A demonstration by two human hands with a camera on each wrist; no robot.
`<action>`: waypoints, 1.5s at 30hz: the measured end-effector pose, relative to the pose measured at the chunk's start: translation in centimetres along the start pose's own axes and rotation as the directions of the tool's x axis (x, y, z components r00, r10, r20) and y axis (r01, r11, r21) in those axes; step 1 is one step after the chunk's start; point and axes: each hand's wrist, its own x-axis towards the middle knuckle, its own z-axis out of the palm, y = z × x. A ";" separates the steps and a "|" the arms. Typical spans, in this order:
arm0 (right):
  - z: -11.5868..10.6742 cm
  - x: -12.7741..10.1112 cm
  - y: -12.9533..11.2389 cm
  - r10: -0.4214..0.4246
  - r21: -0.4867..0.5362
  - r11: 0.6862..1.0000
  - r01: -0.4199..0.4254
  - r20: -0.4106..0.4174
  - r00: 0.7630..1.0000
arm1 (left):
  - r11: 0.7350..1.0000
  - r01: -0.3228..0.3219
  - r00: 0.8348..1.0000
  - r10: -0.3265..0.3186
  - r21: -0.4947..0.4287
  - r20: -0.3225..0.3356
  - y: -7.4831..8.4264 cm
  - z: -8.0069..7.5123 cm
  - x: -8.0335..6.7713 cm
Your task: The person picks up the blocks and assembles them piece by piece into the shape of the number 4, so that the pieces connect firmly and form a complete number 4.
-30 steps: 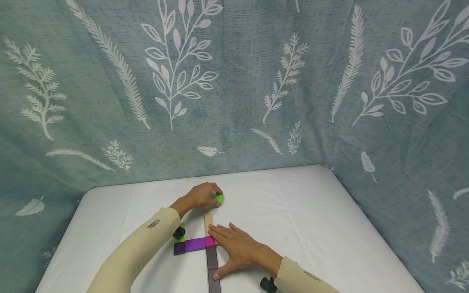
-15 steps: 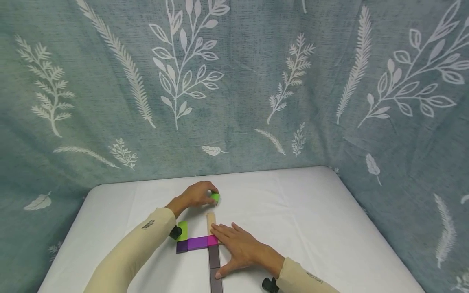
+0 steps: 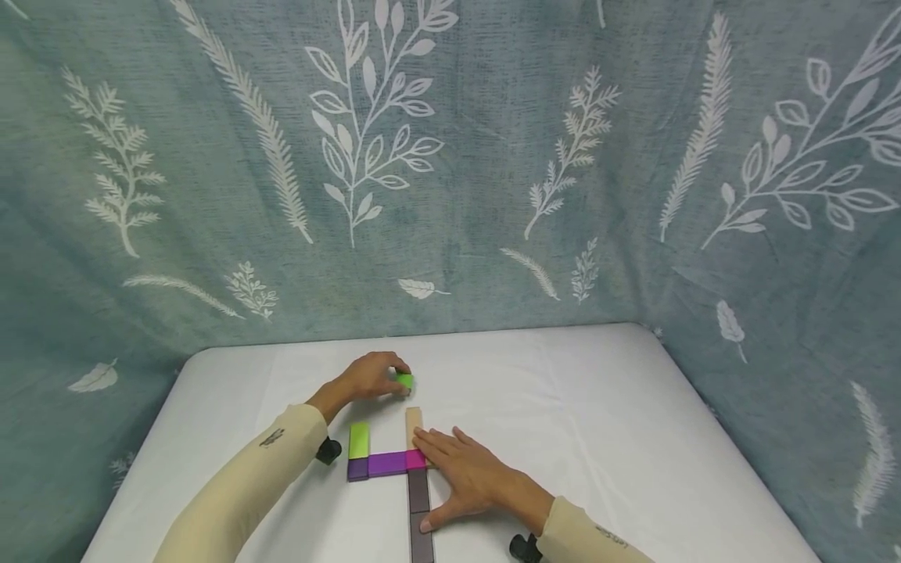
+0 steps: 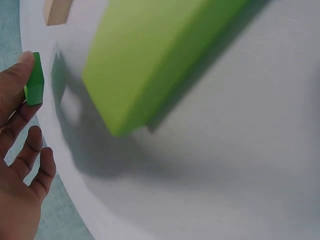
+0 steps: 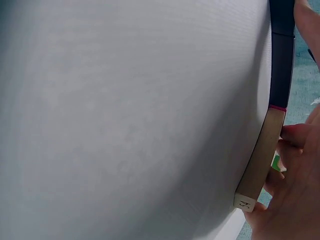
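Observation:
My left hand (image 3: 366, 377) pinches a small green block (image 3: 404, 381) just above the white table (image 3: 598, 407), beyond the far end of a tan bar (image 3: 413, 418). The left wrist view shows the green block (image 4: 34, 80) at my fingertips (image 4: 22, 62) and a lime bar (image 4: 150, 55) close by. My right hand (image 3: 468, 473) lies flat with straight fingers beside the tan bar, a pink block (image 3: 415, 459) and a dark bar (image 3: 418, 493). A purple bar (image 3: 387, 464), a dark purple block (image 3: 357, 469) and the lime bar (image 3: 358, 439) form the left arm. The right wrist view shows the tan bar (image 5: 260, 160).
A grey-green curtain with white leaf prints (image 3: 450, 172) hangs behind and to both sides of the table. Another dark bar (image 3: 421, 547) runs on to the near edge. Black wrist camera mounts (image 3: 328, 450) sit at both sleeves.
My left hand has drawn slightly left and back with the green block. The head view has shifted, and the lime bar now shows fully beside my left sleeve. My right hand stays flat.

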 end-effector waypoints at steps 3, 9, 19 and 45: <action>-0.1 0.0 0.0 0.000 0.005 1.000 0.000 -0.002 1.000 | 1.000 0.016 1.000 -0.016 -0.006 -0.011 -0.4 0.0 -0.5; -0.3 0.1 0.0 0.007 0.020 1.000 -0.007 0.007 1.000 | 0.999 0.043 0.999 -0.044 -0.027 -0.029 -1.2 0.0 -1.6; -0.2 0.1 0.0 0.013 0.020 1.000 -0.013 0.007 1.000 | 0.993 0.080 0.995 -0.084 -0.086 -0.049 -2.3 0.3 -3.5; 0.1 0.2 0.1 -0.003 0.009 1.000 0.003 -0.011 1.000 | 0.978 0.160 0.980 -0.174 -0.136 -0.096 -3.5 0.4 -7.8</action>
